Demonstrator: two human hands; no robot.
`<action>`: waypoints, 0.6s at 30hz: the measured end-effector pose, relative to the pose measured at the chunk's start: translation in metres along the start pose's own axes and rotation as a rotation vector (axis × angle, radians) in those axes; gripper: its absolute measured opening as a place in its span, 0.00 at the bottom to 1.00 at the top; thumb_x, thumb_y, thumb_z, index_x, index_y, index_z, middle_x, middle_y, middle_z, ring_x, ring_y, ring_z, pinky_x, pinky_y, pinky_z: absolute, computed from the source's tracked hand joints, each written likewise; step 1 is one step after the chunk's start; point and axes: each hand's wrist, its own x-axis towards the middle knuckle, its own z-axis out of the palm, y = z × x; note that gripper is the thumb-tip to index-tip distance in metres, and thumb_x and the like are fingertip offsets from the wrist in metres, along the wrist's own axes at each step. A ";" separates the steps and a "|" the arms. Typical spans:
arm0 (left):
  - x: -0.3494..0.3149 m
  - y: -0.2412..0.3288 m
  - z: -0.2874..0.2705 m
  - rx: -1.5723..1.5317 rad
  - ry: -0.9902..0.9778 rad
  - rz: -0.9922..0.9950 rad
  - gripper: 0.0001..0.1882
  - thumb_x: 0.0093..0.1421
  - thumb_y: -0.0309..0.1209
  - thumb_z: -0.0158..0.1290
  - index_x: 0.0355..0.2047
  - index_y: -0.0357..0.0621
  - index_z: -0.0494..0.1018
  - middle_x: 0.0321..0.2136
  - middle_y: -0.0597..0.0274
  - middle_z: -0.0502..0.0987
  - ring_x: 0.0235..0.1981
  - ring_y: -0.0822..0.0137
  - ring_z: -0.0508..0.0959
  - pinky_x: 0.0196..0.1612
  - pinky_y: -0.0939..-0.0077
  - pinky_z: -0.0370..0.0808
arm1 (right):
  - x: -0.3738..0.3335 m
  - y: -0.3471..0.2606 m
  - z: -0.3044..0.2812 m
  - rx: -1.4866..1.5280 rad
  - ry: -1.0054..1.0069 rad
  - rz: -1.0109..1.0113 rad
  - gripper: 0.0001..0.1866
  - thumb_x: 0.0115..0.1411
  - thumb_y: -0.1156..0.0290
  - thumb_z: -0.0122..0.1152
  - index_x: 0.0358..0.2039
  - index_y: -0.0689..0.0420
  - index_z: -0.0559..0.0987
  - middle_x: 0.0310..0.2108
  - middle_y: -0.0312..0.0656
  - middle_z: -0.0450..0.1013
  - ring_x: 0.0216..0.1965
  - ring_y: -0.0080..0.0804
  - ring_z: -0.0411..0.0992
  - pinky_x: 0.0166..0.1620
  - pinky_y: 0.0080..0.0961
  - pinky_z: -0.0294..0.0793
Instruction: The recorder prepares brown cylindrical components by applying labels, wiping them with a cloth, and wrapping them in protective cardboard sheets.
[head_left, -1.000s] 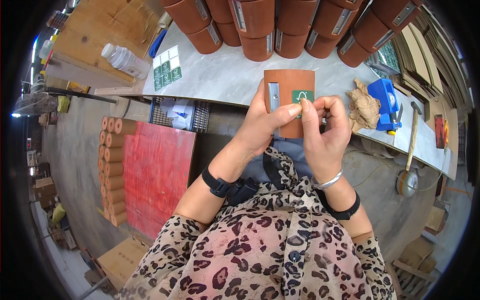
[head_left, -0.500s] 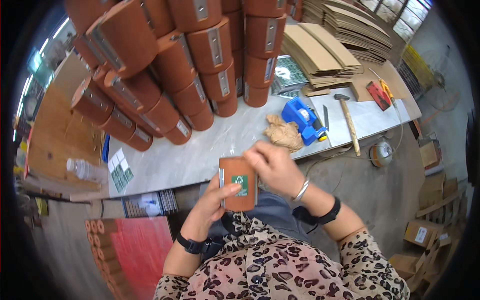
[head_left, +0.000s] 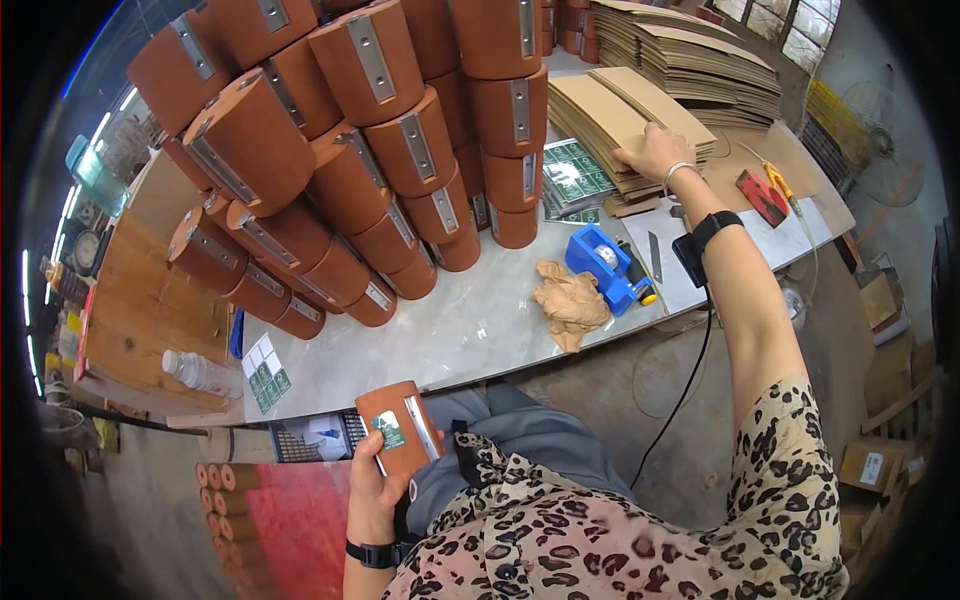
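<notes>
Near my lap, at the table's front edge, my left hand point(head_left: 373, 492) is closed around a reddish-brown cylinder point(head_left: 405, 461). A green label and a metal strip show on its side, and my thumb rests by the label. My right arm stretches out to the far right. There my right hand point(head_left: 660, 156), fingers curled, grips the edge of a flat cardboard piece point(head_left: 585, 108) on top of a stack; the fingertips are partly hidden. Sheets of green labels point(head_left: 578, 172) lie just left of that stack.
Reddish-brown cylinders point(head_left: 410, 145) are piled high on the table point(head_left: 450, 340). Crumpled brown paper point(head_left: 570, 304), a blue tape dispenser point(head_left: 598, 262) and a metal blade point(head_left: 655, 257) lie at right. Farther right are a red object point(head_left: 762, 198) and a yellow-handled tool point(head_left: 778, 182). A bottle point(head_left: 200, 372) stands left.
My right hand has left the cylinder and reached up to the cardboard stack. My left hand has moved lower and left with the cylinder, which is now tilted.
</notes>
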 end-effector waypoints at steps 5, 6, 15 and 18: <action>-0.007 -0.005 -0.007 -0.024 0.081 -0.001 0.40 0.53 0.47 0.59 0.61 0.36 0.63 0.49 0.41 0.75 0.50 0.42 0.78 0.53 0.46 0.76 | 0.007 0.006 0.012 0.079 0.137 0.028 0.49 0.47 0.31 0.63 0.57 0.62 0.73 0.54 0.57 0.73 0.61 0.52 0.68 0.60 0.46 0.67; -0.006 -0.005 -0.005 -0.026 0.083 0.003 0.40 0.53 0.47 0.59 0.61 0.36 0.63 0.49 0.41 0.75 0.50 0.42 0.78 0.53 0.46 0.76 | 0.008 0.006 0.012 0.080 0.138 0.023 0.49 0.47 0.31 0.63 0.57 0.62 0.73 0.54 0.57 0.73 0.61 0.52 0.68 0.60 0.46 0.67; 0.001 -0.002 0.011 -0.036 -0.053 0.040 0.38 0.56 0.41 0.57 0.63 0.34 0.61 0.52 0.45 0.74 0.51 0.42 0.77 0.54 0.47 0.76 | 0.004 0.011 0.007 0.237 0.243 0.065 0.44 0.46 0.34 0.66 0.49 0.64 0.75 0.47 0.59 0.76 0.51 0.52 0.75 0.53 0.41 0.74; 0.000 -0.005 0.010 -0.044 -0.029 0.046 0.39 0.55 0.41 0.57 0.63 0.32 0.60 0.52 0.44 0.74 0.51 0.42 0.77 0.54 0.47 0.76 | 0.007 0.026 0.005 0.424 0.364 0.046 0.43 0.45 0.36 0.67 0.47 0.64 0.76 0.45 0.59 0.77 0.47 0.52 0.77 0.50 0.41 0.74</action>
